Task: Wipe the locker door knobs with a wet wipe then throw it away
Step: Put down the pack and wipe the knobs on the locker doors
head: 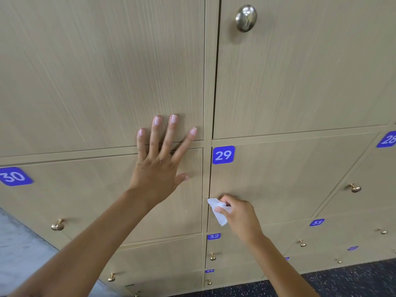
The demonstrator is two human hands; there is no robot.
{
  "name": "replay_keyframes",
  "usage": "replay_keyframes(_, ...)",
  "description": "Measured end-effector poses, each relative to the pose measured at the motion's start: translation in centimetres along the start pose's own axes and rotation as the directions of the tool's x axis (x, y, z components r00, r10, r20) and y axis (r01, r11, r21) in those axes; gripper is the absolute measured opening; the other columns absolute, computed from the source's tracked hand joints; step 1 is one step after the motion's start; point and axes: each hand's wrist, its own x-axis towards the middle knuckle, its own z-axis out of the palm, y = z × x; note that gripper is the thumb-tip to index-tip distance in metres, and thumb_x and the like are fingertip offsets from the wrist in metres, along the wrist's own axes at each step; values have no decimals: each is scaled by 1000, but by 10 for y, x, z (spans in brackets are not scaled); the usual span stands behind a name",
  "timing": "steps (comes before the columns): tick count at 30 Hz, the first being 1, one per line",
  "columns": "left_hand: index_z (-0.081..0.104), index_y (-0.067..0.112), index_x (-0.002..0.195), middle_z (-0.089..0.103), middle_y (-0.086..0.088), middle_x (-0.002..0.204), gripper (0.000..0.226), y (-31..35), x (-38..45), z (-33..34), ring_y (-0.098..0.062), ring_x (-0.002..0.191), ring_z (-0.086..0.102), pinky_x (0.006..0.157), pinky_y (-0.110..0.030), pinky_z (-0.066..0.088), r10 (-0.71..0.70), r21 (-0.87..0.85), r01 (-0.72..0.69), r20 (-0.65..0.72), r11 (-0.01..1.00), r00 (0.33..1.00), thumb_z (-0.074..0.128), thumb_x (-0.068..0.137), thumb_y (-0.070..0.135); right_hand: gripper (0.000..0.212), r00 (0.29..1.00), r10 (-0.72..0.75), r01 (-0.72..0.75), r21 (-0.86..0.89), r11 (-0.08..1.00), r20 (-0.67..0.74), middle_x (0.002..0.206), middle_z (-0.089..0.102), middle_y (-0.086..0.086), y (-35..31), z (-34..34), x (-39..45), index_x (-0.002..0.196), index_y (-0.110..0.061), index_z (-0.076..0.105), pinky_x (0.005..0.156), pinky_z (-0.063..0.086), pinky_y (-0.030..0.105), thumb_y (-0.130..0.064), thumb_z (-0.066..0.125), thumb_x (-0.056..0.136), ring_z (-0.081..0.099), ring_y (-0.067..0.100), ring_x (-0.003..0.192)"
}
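My right hand (237, 215) pinches a crumpled white wet wipe (218, 212) against the left edge of locker door 29 (278, 179). The knob of that door is hidden under the wipe and my fingers. My left hand (162, 159) lies flat with spread fingers on the door of locker 30 (85, 194), fingertips reaching over the seam onto the door above. A large metal knob (246, 18) sits on the upper right door.
Beige wood-grain lockers fill the view, with blue number plates 29 (223, 154), 30 (15, 176), 32 (213, 236) and 33 (317, 222). Small brass knobs show on locker 30 (57, 225), locker 28 (354, 188) and lower doors. Dark speckled floor (353, 281) lies below.
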Motion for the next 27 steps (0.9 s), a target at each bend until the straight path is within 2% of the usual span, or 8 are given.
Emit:
replay_keyframes(5, -10, 27, 163, -31, -17, 165, 139, 1, 0, 0, -44, 150, -29, 121, -62, -9, 1, -3, -1, -5, 1000, 1000, 79, 66, 70, 7, 999, -40, 41, -30, 999, 22, 62, 57, -29, 1, -5, -4, 88, -13, 65, 55, 36, 13, -11, 62, 94, 51, 2, 62)
replay_keyframes(8, -10, 27, 163, -31, -16, 165, 139, 0, 0, -1, -43, 150, -30, 121, -61, -9, -1, -6, 1, -6, 1000, 1000, 79, 66, 70, 16, 998, -33, 33, 8, 999, 47, 67, 55, -49, 4, -5, -5, 96, -9, 69, 57, 39, 7, 2, 58, 92, 56, -8, 67)
replay_keyframes(13, -9, 27, 163, -30, -17, 165, 139, 0, 0, 0, -43, 150, -29, 121, -62, -7, -1, 9, 1, -6, 1000, 1000, 79, 65, 71, 9, 999, -2, -3, 99, 995, 50, 80, 74, -21, 5, 4, -1, 82, -14, 57, 59, 51, 29, -8, 62, 86, 62, 13, 66)
replay_keyframes(16, -10, 27, 163, -30, -17, 165, 139, 1, 0, 0, -44, 150, -29, 121, -62, -7, 2, 10, -2, -8, 1000, 1000, 79, 65, 71, 21, 1000, 11, -11, 37, 999, 1, 61, 54, -12, 5, 2, 1, 75, -18, 57, 51, 33, 19, -23, 74, 84, 44, 11, 58)
replay_keyframes(19, -11, 27, 163, -30, -17, 165, 139, 0, 0, 0, -44, 150, -29, 121, -61, -10, 3, 5, -3, -7, 1000, 1000, 78, 66, 72, 27, 1000, -1, 1, 96, 995, -7, 59, 37, -6, 11, 1, 2, 72, -18, 52, 52, 23, 24, -28, 73, 87, 28, 12, 60)
replay_keyframes(23, -10, 27, 163, -29, -17, 166, 139, -1, 0, -1, -44, 150, -28, 120, -61, -12, 4, -3, -4, -5, 1000, 1000, 78, 66, 71, 22, 991, 117, -95, 265, 959, -69, 64, 53, -7, 9, 6, -5, 77, -22, 58, 56, 34, 25, -31, 77, 83, 41, 10, 59)
replay_keyframes(25, -10, 27, 163, -29, -17, 166, 138, -1, 0, -1, -44, 150, -28, 120, -62, -11, 7, 1, -7, -3, 1000, 1000, 78, 66, 71, 23, 967, 220, -176, 279, 944, -132, 75, 66, -12, 5, 8, -9, 81, -27, 62, 62, 43, 24, -40, 81, 78, 57, 7, 67)
replay_keyframes(27, -10, 27, 163, -29, -18, 166, 138, -1, 0, -1, -44, 150, -29, 120, -62, -12, 9, 4, -9, -3, 1000, 1000, 78, 67, 71, 26, 940, 290, -241, 251, 938, -182, 72, 66, -14, 2, 7, -14, 79, -31, 63, 60, 44, 23, -48, 81, 74, 58, 4, 67)
